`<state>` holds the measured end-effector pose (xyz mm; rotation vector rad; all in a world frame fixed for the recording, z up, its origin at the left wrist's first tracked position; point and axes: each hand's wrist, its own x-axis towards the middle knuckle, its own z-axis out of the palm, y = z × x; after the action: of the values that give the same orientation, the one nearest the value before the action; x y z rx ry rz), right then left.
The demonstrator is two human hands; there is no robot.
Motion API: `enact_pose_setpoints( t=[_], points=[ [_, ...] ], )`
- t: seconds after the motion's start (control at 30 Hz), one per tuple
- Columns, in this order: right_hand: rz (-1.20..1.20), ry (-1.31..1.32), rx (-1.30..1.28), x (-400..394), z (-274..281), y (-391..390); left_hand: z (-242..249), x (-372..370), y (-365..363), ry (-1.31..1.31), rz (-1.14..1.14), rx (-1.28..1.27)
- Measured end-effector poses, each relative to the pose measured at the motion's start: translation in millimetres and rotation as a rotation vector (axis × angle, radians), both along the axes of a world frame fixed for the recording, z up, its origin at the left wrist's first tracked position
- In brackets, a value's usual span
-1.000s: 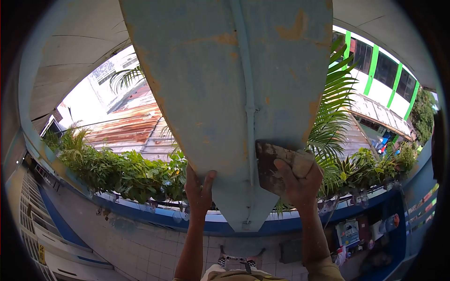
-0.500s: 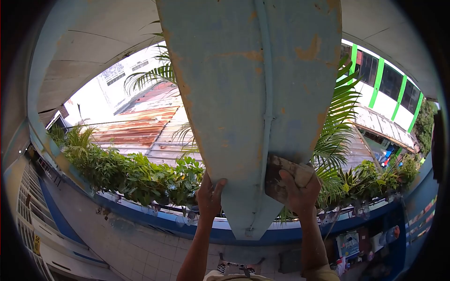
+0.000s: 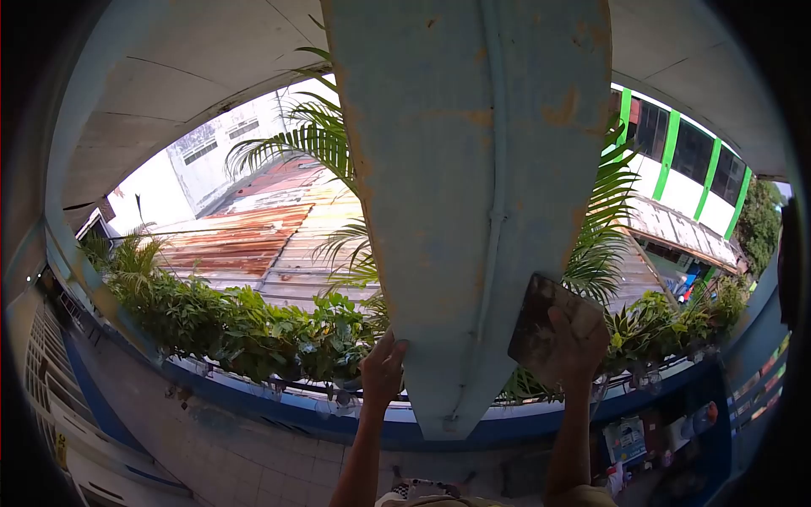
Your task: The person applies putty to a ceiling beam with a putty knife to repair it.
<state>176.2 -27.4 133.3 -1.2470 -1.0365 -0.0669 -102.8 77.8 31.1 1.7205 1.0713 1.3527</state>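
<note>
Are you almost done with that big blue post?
Hard to say, but probably not. The tan patches on the post may be spots already rubbed. Right now, the right hand holds a dirty flat pad by the post's right edge, and the left hand is at the left edge. Most of the post is blue-gray, so plenty may be left.
</note>
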Motion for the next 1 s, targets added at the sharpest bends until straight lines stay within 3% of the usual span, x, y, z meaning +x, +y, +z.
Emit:
enact_pose_setpoints(
  t=[0.1, 0.3, 0.37, 0.47, 0.6, 0.67, 0.7, 0.73, 0.77, 0.83, 0.87, 0.93, 0.97, 1.0],
  points=[
    [0.039, 0.172, 0.063, -2, 22, 0, -6, -4, -1, -0.143, -0.015, 0.028],
    [0.097, -0.033, 0.030, -9, 70, 28, 37, 5, -4, -0.223, -0.076, 0.173],
    [0.119, -0.067, 0.019, -14, 69, 28, 28, 9, -3, -0.228, -0.099, 0.146],
    [0.221, 0.087, -0.084, -8, 75, 20, 30, 4, -2, -0.115, -0.022, 0.024],
    [0.151, -0.084, 0.077, -20, 60, 33, 25, 9, -1, -0.116, -0.033, 0.061],
    [0.151, -0.077, 0.016, -13, 70, 25, 24, 10, 1, -0.142, -0.035, 0.026],
    [0.145, -0.060, -0.046, -11, 71, 22, 25, 8, 1, -0.105, -0.011, 0.031],
    [0.214, 0.150, 0.023, -8, 63, 26, 26, 5, 1, -0.070, 0.013, 0.036],
    [0.219, 0.143, 0.025, -9, 58, 28, 27, 4, 4, -0.076, 0.017, 0.038],
    [0.097, -0.060, -0.003, -8, 51, 25, 34, 8, 2, 0.079, 0.310, 0.412],
    [0.132, -0.057, -0.062, -14, 49, 23, 39, 11, -3, 0.074, 0.311, 0.403],
    [0.144, -0.046, -0.178, -17, 53, 10, 96, 19, -27, 0.060, 0.473, 0.774],
    [0.153, -0.035, -0.288, -18, 53, 3, 114, 24, -33, 0.057, 0.470, 0.770],
    [0.149, -0.043, -0.290, -17, 47, -3, 130, 32, -38, -0.031, 0.267, 0.720]
  ],
)
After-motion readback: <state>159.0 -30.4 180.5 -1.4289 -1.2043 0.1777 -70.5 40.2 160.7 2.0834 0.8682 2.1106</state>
